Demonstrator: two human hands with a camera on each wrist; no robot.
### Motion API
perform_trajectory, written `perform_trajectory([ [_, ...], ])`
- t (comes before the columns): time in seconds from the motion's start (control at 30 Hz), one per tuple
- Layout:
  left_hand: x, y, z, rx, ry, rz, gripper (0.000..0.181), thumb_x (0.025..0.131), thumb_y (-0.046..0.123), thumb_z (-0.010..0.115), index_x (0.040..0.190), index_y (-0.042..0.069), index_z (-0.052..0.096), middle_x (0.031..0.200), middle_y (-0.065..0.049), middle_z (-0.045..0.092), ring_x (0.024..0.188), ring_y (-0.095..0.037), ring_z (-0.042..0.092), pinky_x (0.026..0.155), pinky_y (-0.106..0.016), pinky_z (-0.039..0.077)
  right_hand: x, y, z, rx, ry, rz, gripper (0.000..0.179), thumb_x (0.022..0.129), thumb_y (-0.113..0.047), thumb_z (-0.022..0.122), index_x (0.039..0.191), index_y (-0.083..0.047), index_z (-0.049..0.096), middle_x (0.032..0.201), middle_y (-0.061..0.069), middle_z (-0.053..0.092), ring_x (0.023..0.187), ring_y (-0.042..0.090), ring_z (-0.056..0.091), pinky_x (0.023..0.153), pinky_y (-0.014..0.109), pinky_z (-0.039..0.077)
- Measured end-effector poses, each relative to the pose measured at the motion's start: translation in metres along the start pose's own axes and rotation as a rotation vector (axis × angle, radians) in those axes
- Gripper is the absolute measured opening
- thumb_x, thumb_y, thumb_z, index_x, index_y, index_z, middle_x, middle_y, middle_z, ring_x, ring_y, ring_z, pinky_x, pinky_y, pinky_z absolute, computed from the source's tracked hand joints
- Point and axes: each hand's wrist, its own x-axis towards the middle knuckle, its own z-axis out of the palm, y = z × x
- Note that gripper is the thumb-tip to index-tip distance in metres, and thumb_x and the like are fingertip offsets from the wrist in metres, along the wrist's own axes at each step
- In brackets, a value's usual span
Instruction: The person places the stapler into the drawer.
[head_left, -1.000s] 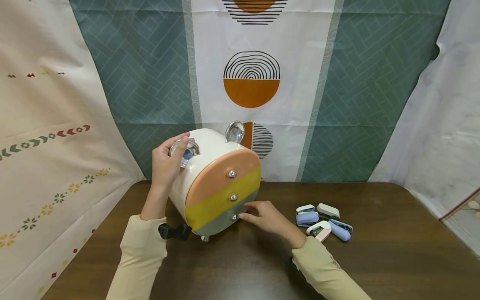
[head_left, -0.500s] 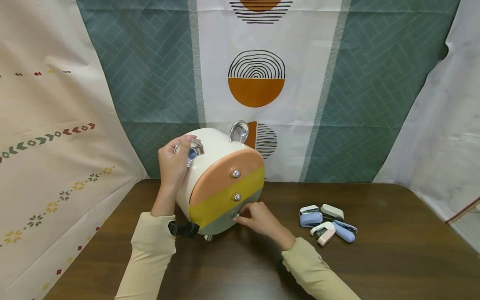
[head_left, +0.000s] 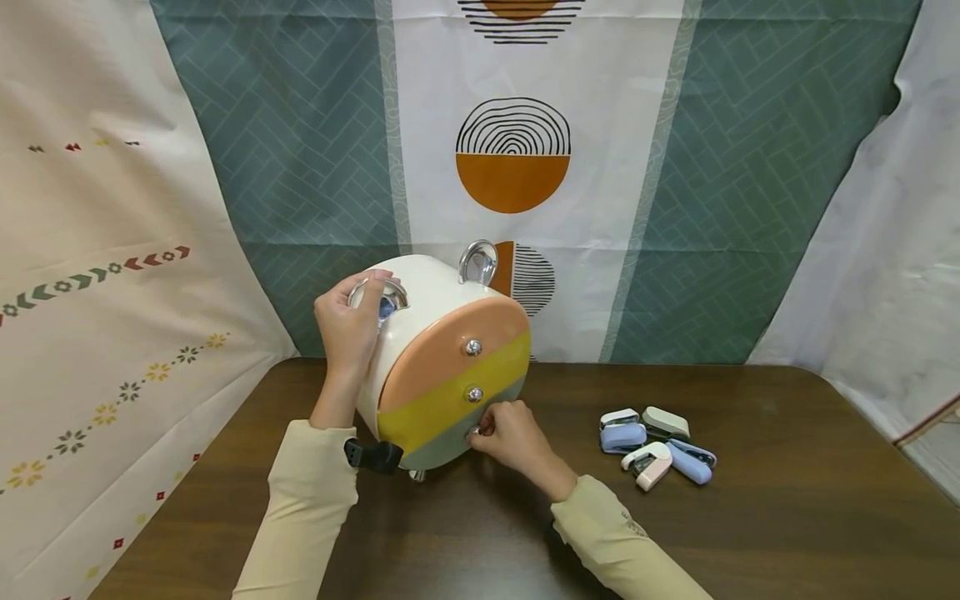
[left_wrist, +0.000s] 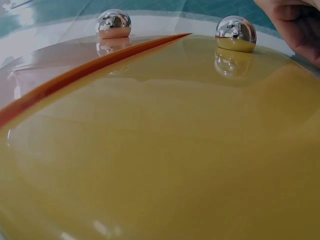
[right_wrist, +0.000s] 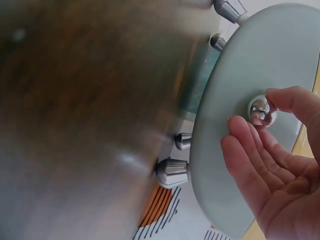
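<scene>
A round white cabinet, shaped like an alarm clock, stands on the table with three drawer fronts: orange, yellow and green. My left hand grips the shiny silver ear on its upper left. Low at the front, my right hand pinches the green drawer's silver knob between thumb and fingers, as the right wrist view shows. The orange and yellow drawers' knobs are untouched. In the left wrist view, a reddish-orange strip shows between these two fronts.
Several small staplers, in blue, pink-white and pale green, lie in a group on the brown table, right of the cabinet. A patterned cloth hangs behind the table. Silver feet support the cabinet.
My right hand has moved from beside the green drawer's knob to pinching it. My left hand keeps its grip on the ear. The head view has shifted slightly.
</scene>
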Motion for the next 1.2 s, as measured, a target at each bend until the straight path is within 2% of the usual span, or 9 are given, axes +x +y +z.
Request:
perform_trajectory([
  [0.1,0.000,0.000,0.003,0.016,0.006,-0.004,0.021,0.084,0.017,0.061,0.085,-0.001,0.072,0.080,-0.014,0.069,0.073,-0.004,0.062,0.064,-0.017,0.048,-0.001,0.000,-0.002,-0.023,0.008,0.010,0.024,0.068,-0.012,0.066,0.049,-0.012,0.050,0.045,-0.010,0.042,0.042,0.000,0.033,0.041,0.015,0.028],
  [0.2,0.000,0.001,0.005,0.025,0.011,-0.004,0.021,0.084,0.018,0.061,0.084,0.000,0.072,0.080,-0.016,0.068,0.073,-0.004,0.062,0.065,-0.018,0.047,-0.005,0.000,-0.005,-0.058,0.025,0.010,0.020,0.066,-0.014,0.067,0.051,-0.013,0.054,0.048,-0.010,0.046,0.045,0.001,0.038,0.043,0.017,0.033],
  [0.33,0.000,0.001,0.006,0.014,0.013,0.004,0.021,0.084,0.018,0.061,0.084,0.000,0.072,0.076,-0.008,0.069,0.075,-0.005,0.062,0.066,-0.018,0.047,-0.012,-0.002,-0.011,-0.099,0.031,0.010,0.015,0.064,-0.017,0.069,0.055,-0.013,0.058,0.052,-0.009,0.052,0.049,0.003,0.046,0.046,0.018,0.038],
  [0.47,0.000,0.002,0.005,0.015,0.012,0.015,0.020,0.084,0.017,0.062,0.085,0.000,0.072,0.078,-0.008,0.069,0.079,-0.004,0.061,0.069,-0.018,0.047,-0.023,-0.003,-0.017,-0.112,0.012,0.029,0.017,0.064,-0.017,0.070,0.055,-0.013,0.057,0.053,-0.009,0.051,0.049,0.003,0.045,0.045,0.018,0.037],
  [0.53,0.000,0.002,0.006,0.021,0.009,0.017,0.020,0.084,0.017,0.061,0.085,0.000,0.072,0.080,-0.014,0.069,0.079,-0.003,0.061,0.070,-0.018,0.047,-0.029,-0.003,-0.022,-0.118,0.009,0.034,0.017,0.064,-0.016,0.071,0.055,-0.013,0.057,0.052,-0.009,0.051,0.048,0.002,0.043,0.045,0.017,0.036],
  [0.7,0.001,0.002,0.006,0.018,0.011,0.006,0.020,0.084,0.017,0.061,0.085,0.000,0.072,0.074,-0.002,0.069,0.075,-0.003,0.062,0.067,-0.018,0.047,-0.044,-0.004,-0.032,-0.112,0.001,0.045,0.017,0.064,-0.016,0.071,0.055,-0.013,0.057,0.052,-0.009,0.052,0.046,0.000,0.041,0.043,0.016,0.035],
  [0.9,0.001,0.000,0.003,0.025,0.031,-0.001,0.023,0.084,0.018,0.062,0.085,-0.002,0.071,0.073,-0.002,0.069,0.071,-0.002,0.061,0.065,-0.017,0.047,-0.061,-0.007,-0.042,-0.132,-0.024,0.078,0.017,0.063,-0.017,0.072,0.055,-0.014,0.058,0.052,-0.010,0.052,0.046,-0.001,0.041,0.043,0.016,0.035],
  [1.1,0.000,0.000,0.001,0.009,0.041,-0.006,0.025,0.083,0.021,0.063,0.085,-0.004,0.071,0.064,0.020,0.062,0.069,-0.003,0.061,0.064,-0.017,0.047,-0.073,-0.010,-0.047,-0.107,-0.041,0.086,0.017,0.065,-0.016,0.073,0.056,-0.014,0.058,0.052,-0.009,0.052,0.046,-0.002,0.041,0.043,0.016,0.036],
  [1.2,0.000,0.000,0.000,-0.006,0.035,-0.006,0.024,0.083,0.019,0.063,0.084,-0.004,0.071,0.063,0.024,0.060,0.068,-0.002,0.061,0.064,-0.017,0.047,-0.075,-0.011,-0.047,-0.108,-0.036,0.085,0.017,0.065,-0.015,0.073,0.057,-0.014,0.058,0.053,-0.009,0.053,0.046,-0.003,0.041,0.043,0.016,0.036],
])
